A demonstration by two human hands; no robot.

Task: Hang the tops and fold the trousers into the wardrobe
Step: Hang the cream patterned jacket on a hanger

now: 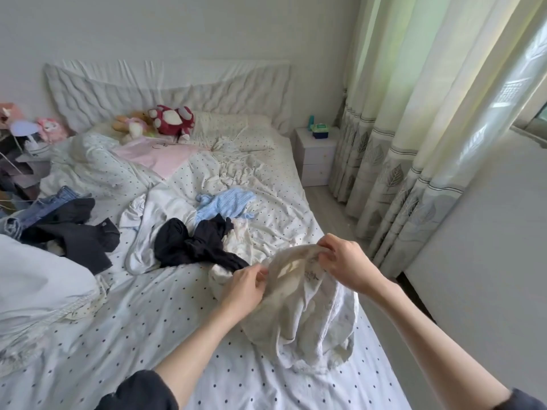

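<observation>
Dotted bedsheet, crumpled cream top

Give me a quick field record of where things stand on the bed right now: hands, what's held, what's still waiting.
left hand: pinches the cream garment's upper edge
right hand: pinches the same edge, further right
cream garment: lifted at the top, lower part resting on the bed
bed: dotted sheet, rumpled
waiting nearby: black garment, light blue knit, white garment
waiting at left: dark trousers, jeans
wardrobe: not in view
</observation>
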